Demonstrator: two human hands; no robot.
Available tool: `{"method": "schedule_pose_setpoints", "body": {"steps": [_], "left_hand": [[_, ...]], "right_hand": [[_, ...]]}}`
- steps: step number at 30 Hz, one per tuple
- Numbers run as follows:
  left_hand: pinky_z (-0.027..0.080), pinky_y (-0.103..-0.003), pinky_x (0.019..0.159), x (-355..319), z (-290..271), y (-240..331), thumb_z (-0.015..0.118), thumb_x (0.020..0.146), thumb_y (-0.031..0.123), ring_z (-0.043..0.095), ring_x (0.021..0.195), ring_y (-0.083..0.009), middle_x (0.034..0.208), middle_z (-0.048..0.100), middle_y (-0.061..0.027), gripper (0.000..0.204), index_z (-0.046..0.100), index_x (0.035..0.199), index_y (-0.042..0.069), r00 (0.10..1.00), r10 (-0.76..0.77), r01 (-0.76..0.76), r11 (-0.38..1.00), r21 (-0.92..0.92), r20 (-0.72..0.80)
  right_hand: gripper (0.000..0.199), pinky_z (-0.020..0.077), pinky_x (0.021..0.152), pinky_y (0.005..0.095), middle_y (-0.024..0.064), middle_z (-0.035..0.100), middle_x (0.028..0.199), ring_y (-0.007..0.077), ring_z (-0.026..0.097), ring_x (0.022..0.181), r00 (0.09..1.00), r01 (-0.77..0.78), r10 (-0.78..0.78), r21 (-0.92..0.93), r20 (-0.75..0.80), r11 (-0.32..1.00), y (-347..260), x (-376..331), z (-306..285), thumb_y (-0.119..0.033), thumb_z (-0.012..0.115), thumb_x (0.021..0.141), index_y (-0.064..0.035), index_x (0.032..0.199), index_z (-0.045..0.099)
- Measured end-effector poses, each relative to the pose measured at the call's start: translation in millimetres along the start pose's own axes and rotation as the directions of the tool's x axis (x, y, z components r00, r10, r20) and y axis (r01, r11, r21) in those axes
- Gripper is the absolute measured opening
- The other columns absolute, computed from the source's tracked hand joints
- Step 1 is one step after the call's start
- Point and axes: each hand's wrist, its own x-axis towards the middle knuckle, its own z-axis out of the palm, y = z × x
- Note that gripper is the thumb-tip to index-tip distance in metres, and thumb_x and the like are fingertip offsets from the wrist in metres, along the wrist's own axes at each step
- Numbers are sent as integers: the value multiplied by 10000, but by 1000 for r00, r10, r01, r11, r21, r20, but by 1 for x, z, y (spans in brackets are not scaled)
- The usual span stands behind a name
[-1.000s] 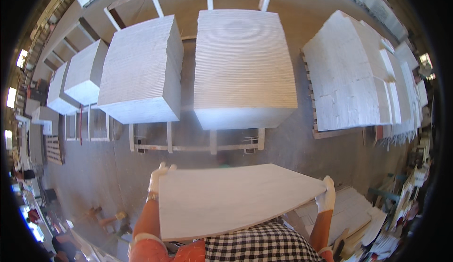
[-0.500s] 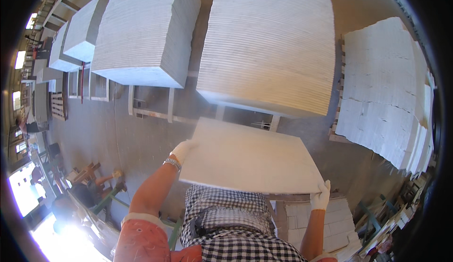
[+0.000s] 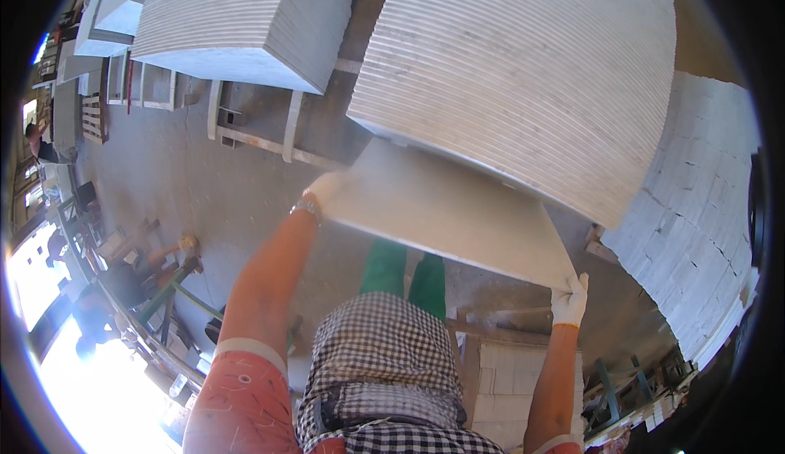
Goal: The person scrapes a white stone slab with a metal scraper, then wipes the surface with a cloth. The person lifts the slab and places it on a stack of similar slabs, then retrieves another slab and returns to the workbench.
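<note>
A pale, flat rectangular slab (image 3: 450,207) is stretched between my hands in front of my body, its near edge sloping down to the right. My left hand (image 3: 325,191), in a white glove with a metal watch band behind it, grips the slab's left end. My right hand (image 3: 570,301), also gloved, is closed on the near right corner. Just beyond the slab rises a big stack of thin, pale slabs (image 3: 523,86). The slab's far edge lies close along the stack's lower front; whether they touch I cannot tell.
A second slab stack (image 3: 237,24) stands at the left on a wooden frame (image 3: 270,141). Rougher stacked pale pieces (image 3: 687,217) fill the right side. Low by my right forearm lies a batch of pale blocks (image 3: 507,380). People and green metal frames (image 3: 168,294) are at the left.
My arms have reached forward, carrying the slab away from my body to the large stack. The slab now tilts more, and my green-clad legs show beneath it. The view has shifted too.
</note>
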Motion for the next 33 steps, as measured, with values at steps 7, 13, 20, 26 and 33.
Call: {"method": "schedule_pose_setpoints", "body": {"steps": [7, 13, 20, 26, 33], "left_hand": [[609, -455, 989, 14, -3, 17, 635, 1053, 161, 732, 1136, -325, 1293, 705, -229, 364, 622, 1329, -75, 999, -19, 19, 1000, -13, 28], [598, -459, 1004, 9, 3, 26, 615, 1065, 204, 715, 1168, -346, 1320, 688, -244, 405, 605, 1349, -85, 997, 51, -49, 998, -31, 58], [516, -528, 1104, -19, 36, 95, 387, 1113, 550, 612, 1314, -405, 1447, 602, -259, 738, 493, 1464, -91, 983, -151, 166, 508, -845, 102], [501, -555, 1078, -46, 101, 134, 377, 1071, 629, 580, 1328, -443, 1551, 498, -217, 787, 444, 1525, -11, 977, -86, -137, 460, -877, -197], [527, -531, 959, -75, 166, 137, 531, 991, 365, 635, 1144, -425, 1251, 603, -194, 443, 540, 1280, 30, 1000, 14, -26, 763, -646, -24]], "right_hand": [[821, 550, 1062, 623, 237, 552, 1435, 394, 608, 1286, 997, -29, 26, -38, -68, 999, -2, 10, 12, 85, 585, 986, -194, 1658, 206], [823, 537, 1076, 627, 240, 534, 1462, 396, 589, 1314, 997, -32, 29, -31, -78, 999, -3, 9, 17, 78, 598, 979, -197, 1658, 223], [593, 582, 987, 560, 171, 565, 1459, 378, 625, 1256, 984, -127, 113, 99, 138, 987, -34, -20, 42, -136, 635, 1045, -148, 1573, 365], [512, 607, 828, 494, 168, 600, 1351, 332, 661, 1084, 958, 1, 41, -143, 285, 990, -45, -69, 85, -256, 636, 1066, -107, 1516, 443], [460, 503, 563, 313, 57, 623, 1021, 173, 615, 756, 958, -58, 235, -690, 165, 721, -3, -135, 63, -86, 658, 1002, -91, 1443, 527]]}}
